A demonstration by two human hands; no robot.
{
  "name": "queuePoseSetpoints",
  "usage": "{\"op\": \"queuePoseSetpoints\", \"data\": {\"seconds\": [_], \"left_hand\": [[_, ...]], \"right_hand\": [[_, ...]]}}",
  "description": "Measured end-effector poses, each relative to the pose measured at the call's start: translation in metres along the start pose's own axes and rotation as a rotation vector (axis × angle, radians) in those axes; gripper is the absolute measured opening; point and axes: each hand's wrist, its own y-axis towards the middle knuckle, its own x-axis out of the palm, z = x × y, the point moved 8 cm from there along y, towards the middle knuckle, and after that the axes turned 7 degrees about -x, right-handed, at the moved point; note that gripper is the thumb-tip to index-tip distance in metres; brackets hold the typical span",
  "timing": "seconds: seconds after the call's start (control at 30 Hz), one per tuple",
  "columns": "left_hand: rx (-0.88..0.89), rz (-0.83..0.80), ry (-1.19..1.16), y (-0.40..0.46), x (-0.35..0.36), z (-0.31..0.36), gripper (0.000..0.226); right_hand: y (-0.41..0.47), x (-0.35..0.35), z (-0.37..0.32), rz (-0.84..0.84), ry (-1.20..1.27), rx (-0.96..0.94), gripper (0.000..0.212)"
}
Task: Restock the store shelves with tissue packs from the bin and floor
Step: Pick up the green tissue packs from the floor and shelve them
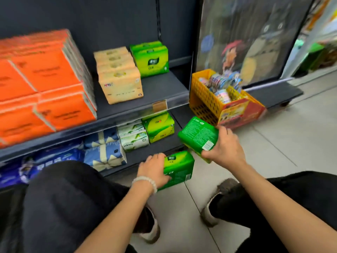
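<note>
Right-hand pack: a green tissue pack (197, 135) is held in the air near the end of the lower shelf (145, 156); the right hand (223, 146) grips it with curled fingers, and its underside is hidden.
Left-hand pack: a second green pack (179, 168) stands on the floor tiles (273, 143) just in front of the lower shelf; the left hand (154, 169) is curled around its left side and covers that part.
Hard to read: the print on all packs is blurred.
Upper shelf (160, 88): orange packs (45, 79), cut off at the left edge, beige packs (118, 75), green packs (151, 59).
Lower shelf contents: green-yellow pack (158, 126), white-green packs (133, 136), blue packs (104, 150).
Yellow basket (202, 95): it holds small colourful items (222, 83), too blurred to name.
</note>
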Motion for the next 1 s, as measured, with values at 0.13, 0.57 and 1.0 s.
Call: {"op": "queuePoseSetpoints", "data": {"seconds": [0.13,0.57,1.0], "left_hand": [[0.023,0.207,-0.017,-0.013,-0.085,0.01,0.072],[-0.049,0.537,0.02,-0.012,-0.274,-0.023,0.072],[-0.179,0.597,-0.038,0.11,-0.355,-0.065,0.063]], "right_hand": [[0.006,-0.059,-0.027,0.136,0.038,-0.078,0.095],[0.103,-0.132,-0.124,0.287,0.19,-0.238,0.091],[0.223,-0.042,-0.116,-0.05,0.17,-0.176,0.108]]}}
